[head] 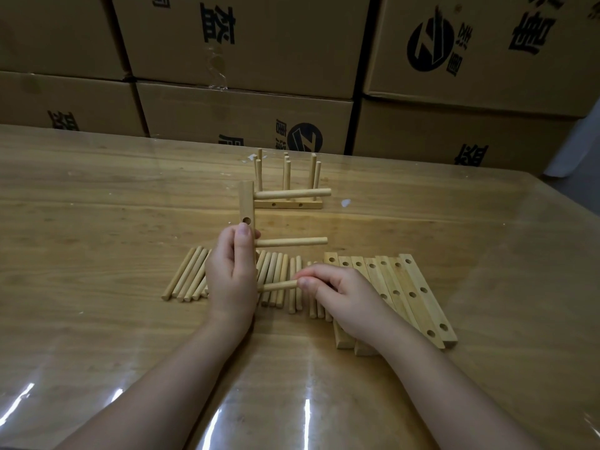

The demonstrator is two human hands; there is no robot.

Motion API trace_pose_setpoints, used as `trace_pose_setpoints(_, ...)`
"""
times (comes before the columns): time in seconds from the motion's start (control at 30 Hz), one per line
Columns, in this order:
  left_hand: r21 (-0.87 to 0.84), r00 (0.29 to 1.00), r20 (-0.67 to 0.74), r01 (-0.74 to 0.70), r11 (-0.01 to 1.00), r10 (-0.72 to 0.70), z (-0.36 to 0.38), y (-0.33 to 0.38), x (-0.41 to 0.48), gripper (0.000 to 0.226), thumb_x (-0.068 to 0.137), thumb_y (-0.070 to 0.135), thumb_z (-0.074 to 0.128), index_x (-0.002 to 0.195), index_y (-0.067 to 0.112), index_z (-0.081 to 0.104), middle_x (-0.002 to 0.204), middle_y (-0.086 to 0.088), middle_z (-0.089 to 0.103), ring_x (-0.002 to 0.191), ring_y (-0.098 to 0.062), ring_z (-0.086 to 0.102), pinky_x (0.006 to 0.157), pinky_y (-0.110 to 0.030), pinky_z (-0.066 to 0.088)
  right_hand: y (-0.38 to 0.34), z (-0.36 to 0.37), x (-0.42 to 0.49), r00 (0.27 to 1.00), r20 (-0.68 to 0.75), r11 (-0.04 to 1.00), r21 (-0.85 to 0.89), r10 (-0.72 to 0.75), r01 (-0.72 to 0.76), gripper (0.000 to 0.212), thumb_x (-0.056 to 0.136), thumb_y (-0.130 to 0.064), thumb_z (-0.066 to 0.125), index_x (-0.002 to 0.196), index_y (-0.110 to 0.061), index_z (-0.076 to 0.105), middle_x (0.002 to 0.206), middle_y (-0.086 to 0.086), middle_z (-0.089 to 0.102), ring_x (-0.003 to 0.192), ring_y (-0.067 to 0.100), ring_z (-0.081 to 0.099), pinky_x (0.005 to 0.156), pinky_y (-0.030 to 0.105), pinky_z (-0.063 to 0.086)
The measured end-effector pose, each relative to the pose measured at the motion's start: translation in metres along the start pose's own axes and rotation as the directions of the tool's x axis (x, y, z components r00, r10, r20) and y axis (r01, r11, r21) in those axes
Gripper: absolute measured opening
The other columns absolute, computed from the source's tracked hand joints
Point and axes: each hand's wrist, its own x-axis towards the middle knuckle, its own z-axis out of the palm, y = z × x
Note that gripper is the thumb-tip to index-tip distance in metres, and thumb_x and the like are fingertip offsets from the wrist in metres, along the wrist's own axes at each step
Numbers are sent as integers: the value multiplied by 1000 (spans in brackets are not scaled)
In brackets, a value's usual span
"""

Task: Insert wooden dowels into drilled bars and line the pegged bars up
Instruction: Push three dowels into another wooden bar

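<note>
My left hand [231,274] grips a drilled wooden bar [247,203] and holds it upright above the table. Two dowels, an upper one [292,193] and a middle one [292,242], stick out of the bar to the right. My right hand [337,292] pinches a third dowel [278,285] whose left end is at the bar's lower part, behind my left hand. Loose dowels [190,277] lie in a row under both hands. Several drilled bars [407,287] lie side by side at the right. Pegged bars [289,203] stand farther back with their dowels upright.
The work lies on a wooden table [97,222] under a glossy clear cover. Stacked cardboard boxes [246,60] with black print form a wall just behind the table's far edge. A small white scrap [346,203] lies right of the pegged bars.
</note>
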Motion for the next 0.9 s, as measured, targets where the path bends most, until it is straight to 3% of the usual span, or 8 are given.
trace_pose_setpoints(0.13, -20, 1000, -27, -2, 1000, 1, 0, 1, 0, 24, 95, 30, 35, 80, 26, 53, 63, 5, 45, 58, 3, 46, 55, -11, 35, -1, 1, 0, 1000, -8, 1000, -12, -8, 7, 20, 94, -33, 52, 86, -49, 61, 82, -1, 66, 75, 12, 59, 73, 34, 50)
trace_pose_setpoints(0.33, 2, 999, -45, -26, 1000, 26, 1, 0, -1, 25, 95, 32, 34, 81, 23, 53, 65, 7, 47, 60, 4, 46, 57, -11, 36, -1, 1, -1, 999, -25, 1000, 0, -20, 20, 21, 94, -32, 52, 88, -50, 61, 82, -4, 66, 76, 13, 59, 70, 27, 48)
trace_pose_setpoints(0.47, 10, 999, -46, -3, 1000, 4, 2, 0, 1, 27, 96, 29, 33, 87, 14, 53, 67, 7, 46, 60, 5, 46, 56, -10, 35, -1, 2, 1, 999, -52, 999, 47, -14, 16, 19, 94, -30, 51, 92, -45, 63, 68, -13, 60, 59, 2, 51, 55, 16, 42)
trace_pose_setpoints(0.63, -20, 984, 82, 163, 986, -161, 1, 3, 6, 26, 103, 32, 33, 92, 29, 56, 71, 5, 48, 61, -3, 45, 57, -18, 39, -3, -1, 2, 987, -150, 950, 311, 57, -8, 20, 94, -23, 52, 100, -40, 60, 62, -16, 55, 59, 3, 49, 54, 16, 44)
trace_pose_setpoints(0.77, -188, 904, 261, 393, 900, -340, -1, 8, 9, 19, 97, 29, 47, 109, 19, 56, 77, -1, 62, 64, -8, 61, 56, -22, 52, 2, -10, 4, 931, -309, 826, 563, 192, 16, 16, 94, -13, 51, 99, -22, 63, 60, -10, 55, 60, 5, 53, 56, 17, 47)
trace_pose_setpoints(0.9, -299, 853, 331, 501, 812, -404, -2, 10, 13, 29, 92, 19, 57, 119, 12, 49, 87, -8, 71, 70, -18, 68, 58, -25, 57, 6, -14, 5, 879, -385, 759, 650, 281, 42, 17, 91, -23, 56, 107, -31, 59, 67, -11, 61, 62, 5, 56, 60, 21, 47)
